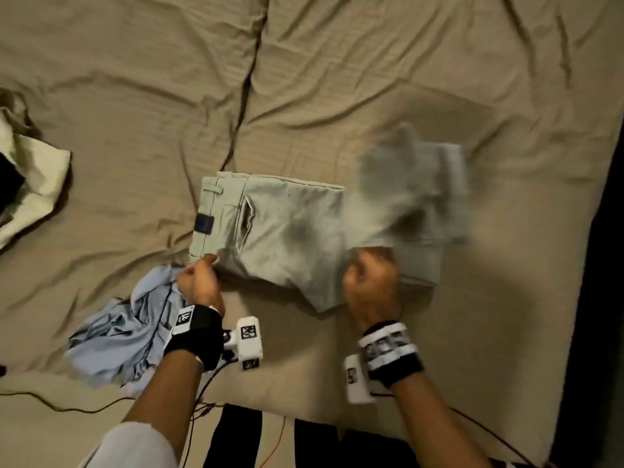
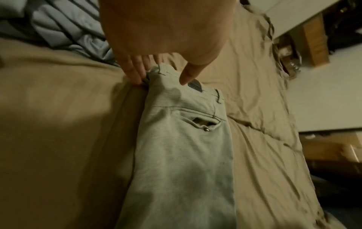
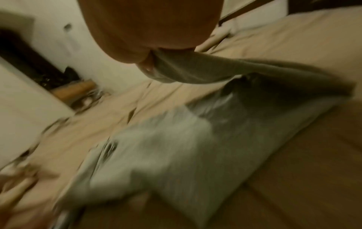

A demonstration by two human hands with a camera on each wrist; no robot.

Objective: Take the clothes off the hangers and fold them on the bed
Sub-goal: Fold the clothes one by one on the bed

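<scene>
Pale grey-green trousers point(image 1: 287, 231) lie across the tan bed sheet point(image 1: 135, 113), waistband toward the left hand point(image 1: 199, 282) and legs toward the right hand point(image 1: 371, 282). The left hand reaches forward at the near waistband corner; the left-wrist view shows its fingers point(image 2: 135, 72) tucked under that corner and the thumb pressing on top, so the cloth is pinched between them. The right hand is a curled fist clamped on a raised fold of the trouser legs, which smears with motion in the head view. Only the left-wrist view shows the back pocket's small metal stud point(image 2: 206, 129) and the dark waistband patch point(image 2: 195, 86). The right-wrist view is heavily blurred; it shows cloth coming out of the fist and draping to the bed. Beside the left wrist lies a crumpled light-blue shirt point(image 1: 128, 336).
</scene>
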